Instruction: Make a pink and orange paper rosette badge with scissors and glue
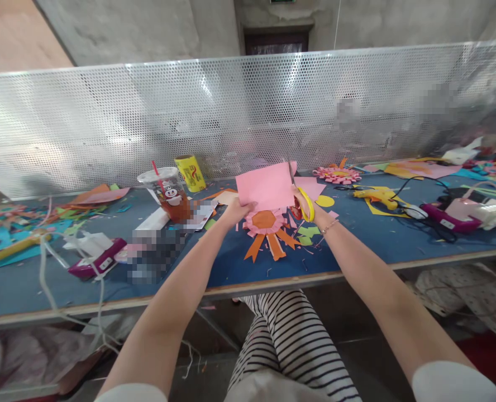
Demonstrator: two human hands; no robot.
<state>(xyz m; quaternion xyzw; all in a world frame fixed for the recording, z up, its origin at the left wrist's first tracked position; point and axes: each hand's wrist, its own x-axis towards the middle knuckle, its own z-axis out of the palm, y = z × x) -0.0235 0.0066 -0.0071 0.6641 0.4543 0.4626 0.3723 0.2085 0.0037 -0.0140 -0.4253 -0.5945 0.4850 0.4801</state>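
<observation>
A pink paper sheet point(262, 187) is held up over the table, its lower left corner pinched in my left hand point(240, 210). My right hand point(305, 205) grips scissors point(307, 202) with yellow handles. Their blades point up and lie at the sheet's right edge. Below the sheet, a paper rosette point(265, 221) with a pink fringe, an orange centre and orange ribbon tails lies on the blue tabletop. Green paper scraps point(309, 233) and a yellow paper circle point(325, 201) lie near my right hand.
A plastic cup point(170, 195) with a dark drink and a yellow can point(191, 174) stand at left. Perforated metal panel point(248, 111) runs along the back. At right lie a yellow glue gun point(376, 197), cables and a purple power strip point(451, 219); another purple power strip point(97, 259) is at left.
</observation>
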